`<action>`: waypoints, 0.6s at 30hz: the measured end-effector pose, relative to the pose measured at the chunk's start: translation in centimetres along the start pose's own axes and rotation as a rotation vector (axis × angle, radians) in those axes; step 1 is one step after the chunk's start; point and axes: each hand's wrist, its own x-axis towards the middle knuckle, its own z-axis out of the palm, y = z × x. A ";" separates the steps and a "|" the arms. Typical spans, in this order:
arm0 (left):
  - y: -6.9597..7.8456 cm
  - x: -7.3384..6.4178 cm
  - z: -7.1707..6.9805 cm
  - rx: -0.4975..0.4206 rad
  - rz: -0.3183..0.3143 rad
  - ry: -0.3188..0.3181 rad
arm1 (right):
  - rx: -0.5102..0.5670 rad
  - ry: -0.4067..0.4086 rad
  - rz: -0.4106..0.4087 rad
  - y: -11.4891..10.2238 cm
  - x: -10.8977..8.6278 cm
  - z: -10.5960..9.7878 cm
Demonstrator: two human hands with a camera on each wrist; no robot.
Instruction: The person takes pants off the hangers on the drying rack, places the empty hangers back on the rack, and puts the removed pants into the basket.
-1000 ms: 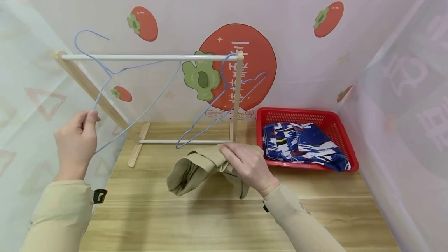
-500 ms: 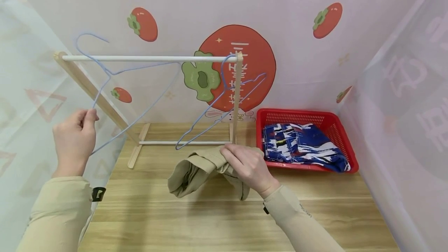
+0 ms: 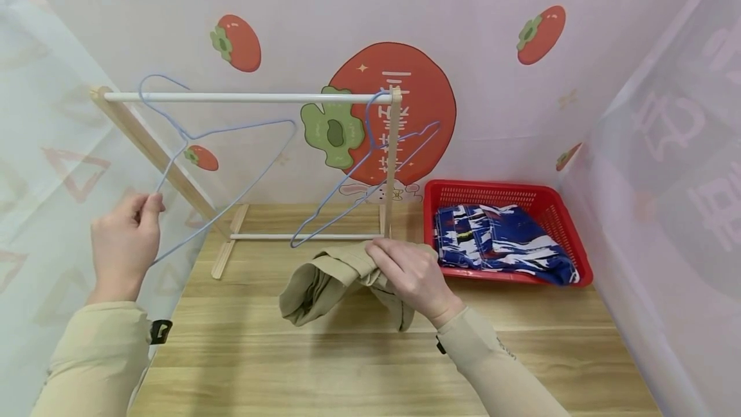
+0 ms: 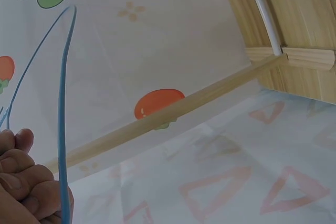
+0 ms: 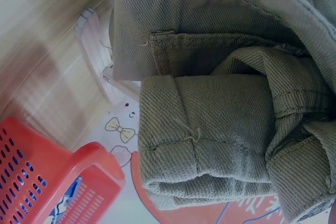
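My left hand (image 3: 125,237) grips a blue wire hanger (image 3: 243,127) near its lower left corner. The hanger's hook arches over the rack's white top rail (image 3: 231,97), its tip just above the rail; whether they touch I cannot tell. In the left wrist view, curled fingers (image 4: 31,179) lie beside the blue wire (image 4: 62,129). Low over the table, my right hand (image 3: 412,273) holds folded khaki trousers (image 3: 324,278) from above. Stitched seams, a pocket edge and a loop show on the trousers (image 5: 210,124) in the right wrist view; the hand is hidden there.
Another blue hanger (image 3: 341,183) hangs at the rail's right end, by the wooden post (image 3: 393,159). A red basket (image 3: 570,230) with a folded blue and white patterned garment (image 3: 498,237) stands at the right on the wooden table (image 3: 370,378). Printed curtains enclose the sides and back.
The hanger in my left hand has come down slightly and to the right, its hook dropping from above the rail to around rail height. The right hand and trousers have barely moved.
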 end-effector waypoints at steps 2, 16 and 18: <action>0.0 -0.1 0.0 0.004 0.000 -0.012 | -0.001 0.001 0.003 0.0 0.0 0.0; -1.1 -2.3 0.4 0.075 -0.025 -0.066 | 0.003 0.007 0.057 0.9 0.9 -1.4; -1.1 -2.5 0.5 0.086 -0.026 -0.065 | 0.012 0.003 0.078 1.3 1.3 -1.9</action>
